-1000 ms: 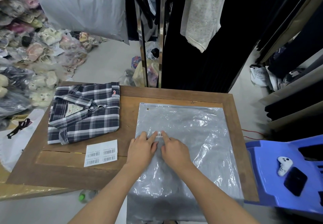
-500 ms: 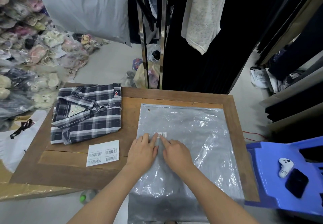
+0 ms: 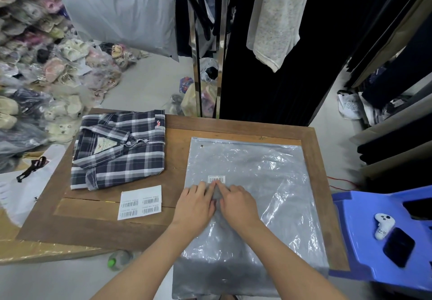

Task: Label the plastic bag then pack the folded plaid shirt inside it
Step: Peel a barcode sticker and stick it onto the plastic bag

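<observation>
A grey plastic zip bag lies flat on the right half of the wooden table, its near end hanging over the front edge. A small barcode label is stuck near the bag's middle. My left hand and my right hand rest flat on the bag side by side, fingertips touching the label's lower edge. Neither hand holds anything. The folded navy and white plaid shirt lies on the table's left, apart from the bag.
A white sheet of barcode stickers lies between shirt and hands. A blue plastic stool at the right carries a white controller and a dark phone. Hanging clothes stand behind the table; bagged goods pile up at left. A bottle lies on the floor.
Both hands have slid back toward me, off the label, which now shows fully on the bag. The shirt and the sticker sheet have not moved.
</observation>
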